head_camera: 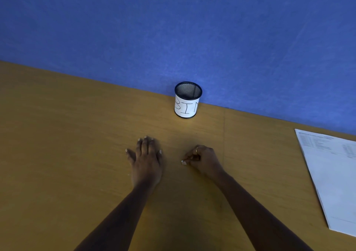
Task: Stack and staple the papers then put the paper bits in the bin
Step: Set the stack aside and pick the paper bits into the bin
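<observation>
A black mesh cup [187, 99] with a white label reading BIN stands upright against the blue wall, beyond both hands. My left hand [146, 157] lies flat on the wooden desk with its fingers straight. To its right, my right hand [202, 157] has its fingers curled and pinches a small white paper bit [184, 162] at the desk surface. A stack of printed white papers [333, 177] lies at the right edge of the view, partly cut off.
The wooden desk [67, 154] meets a blue felt partition [173, 29] that runs diagonally along its far edge. A thin seam in the desktop [223, 139] runs just right of my right hand. No stapler is in view.
</observation>
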